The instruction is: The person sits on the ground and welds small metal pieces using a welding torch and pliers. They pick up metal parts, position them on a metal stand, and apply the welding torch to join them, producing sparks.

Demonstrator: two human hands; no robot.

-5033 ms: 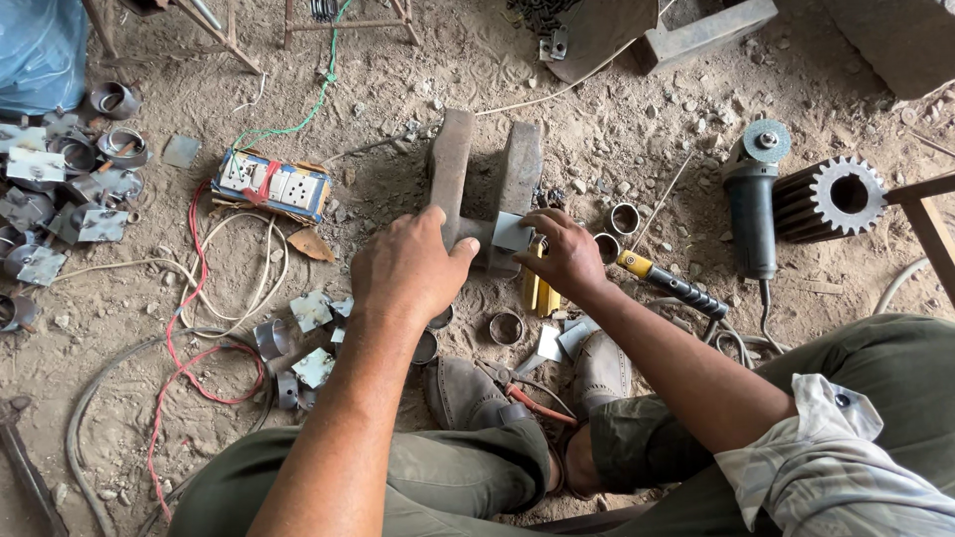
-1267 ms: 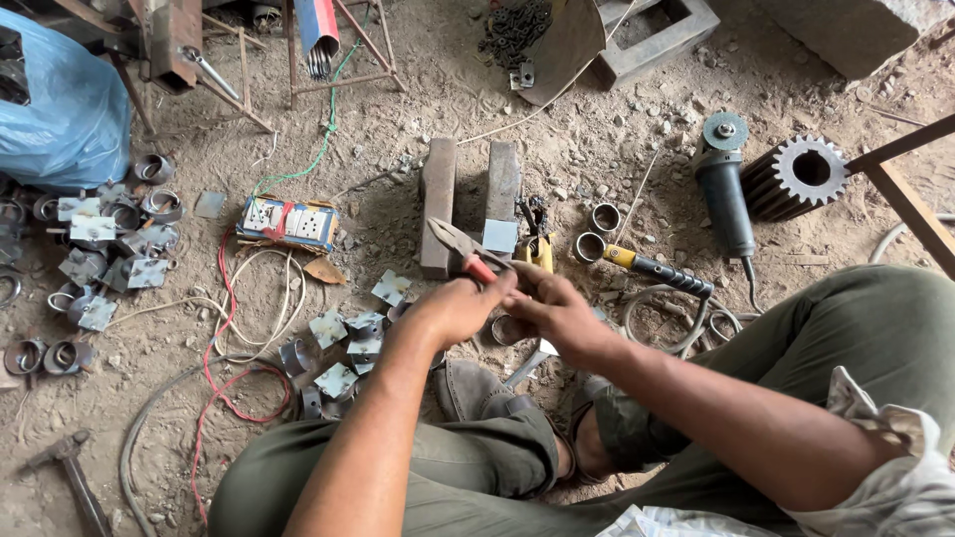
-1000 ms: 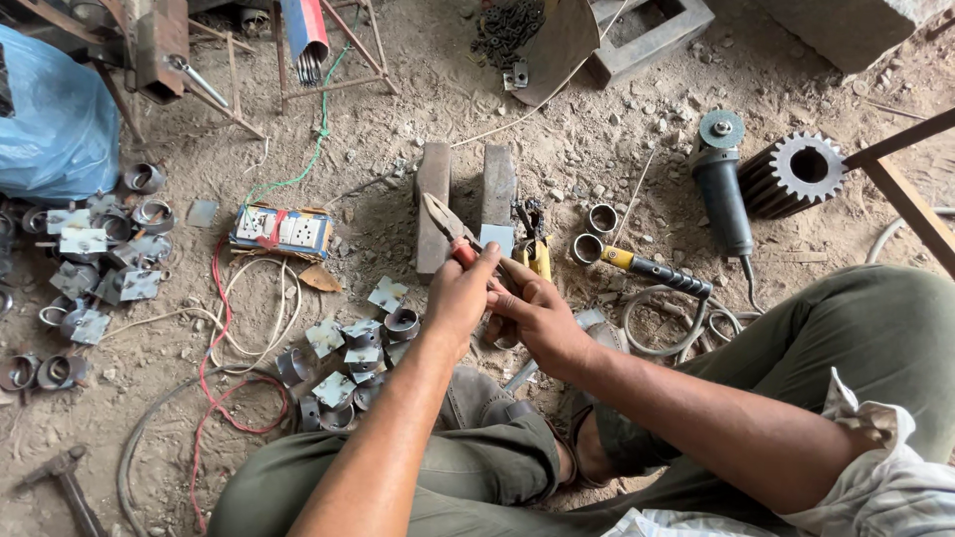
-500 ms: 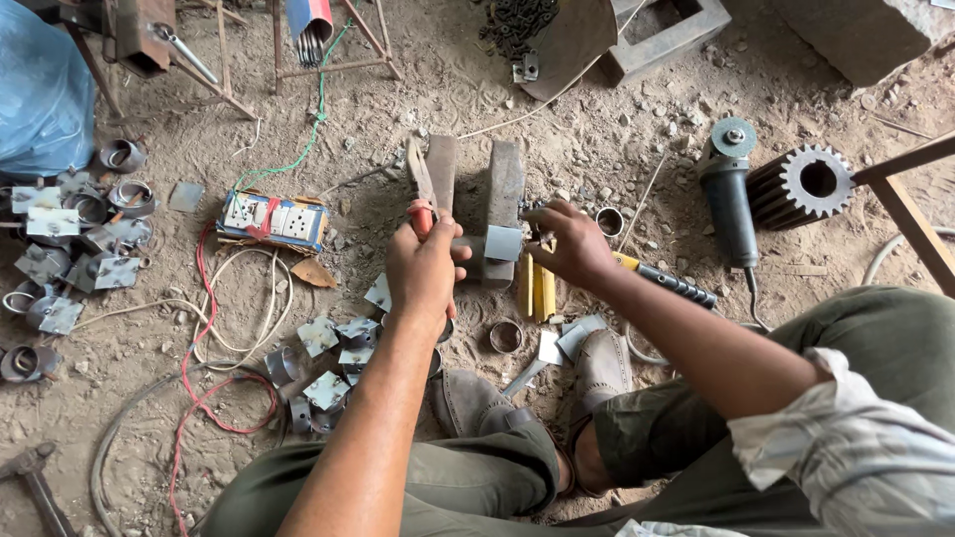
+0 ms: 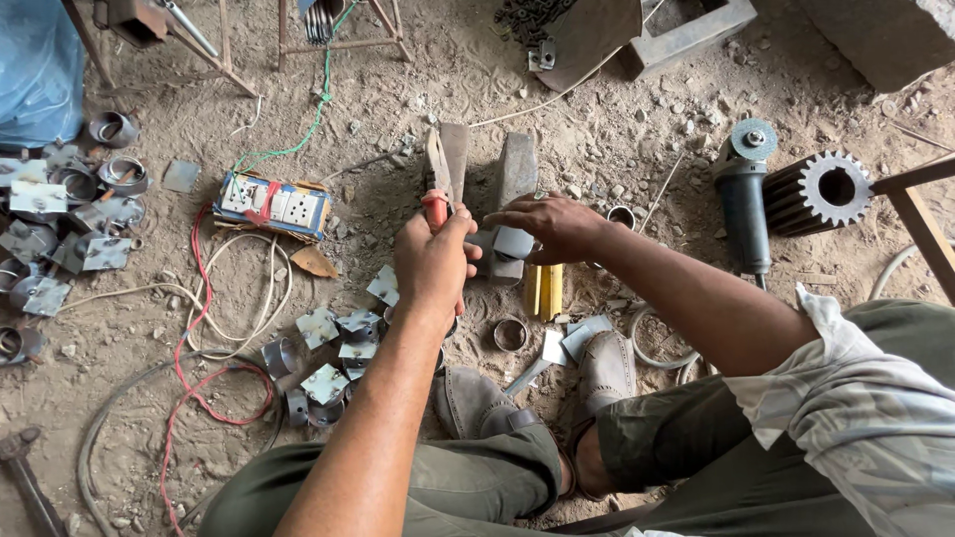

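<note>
My left hand [image 5: 433,261] grips red-handled pliers [image 5: 437,184], jaws pointing away from me over the left of two upright metal blocks [image 5: 455,159]. My right hand [image 5: 545,225] rests its fingers on a small square metal plate [image 5: 513,242] lying against the right block [image 5: 516,174]. Both hands sit close together above my shoes [image 5: 477,403] on the dirt floor.
An angle grinder [image 5: 744,199] and a large gear [image 5: 820,191] lie to the right. A power strip [image 5: 272,204] with red and white cables sits left. Cut metal plates and rings [image 5: 333,333] are scattered near my feet and at the far left [image 5: 60,229]. A yellow tool [image 5: 545,290] lies below the blocks.
My left hand has raised the pliers from my lap toward the left block. My right hand moved forward onto the small plate at the right block.
</note>
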